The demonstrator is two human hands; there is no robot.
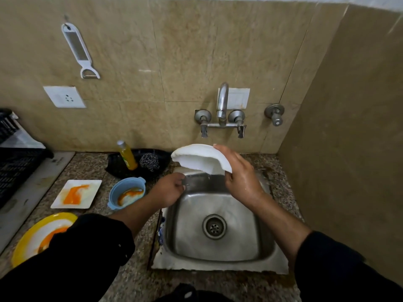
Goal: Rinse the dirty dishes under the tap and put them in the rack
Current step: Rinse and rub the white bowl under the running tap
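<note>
My right hand [238,177] grips a white plate [196,158] by its right rim, tilted over the back of the steel sink [218,247], below the tap [222,105]. Water drips from the plate's lower edge. My left hand [169,189] hovers at the sink's back left corner with loosely curled fingers, holding nothing and just below the plate. On the counter to the left lie a white square plate [76,194] with orange smears, a blue bowl [126,192] with orange residue, and a yellow-rimmed plate [39,234], partly hidden by my left sleeve. A black rack [15,162] stands at the far left.
A black tray [117,164] behind the bowl holds a yellow soap bottle [127,155] and a steel scrubber [149,162]. A peeler [79,51] hangs on the tiled wall above a socket [64,97]. A side wall closes in the right of the sink.
</note>
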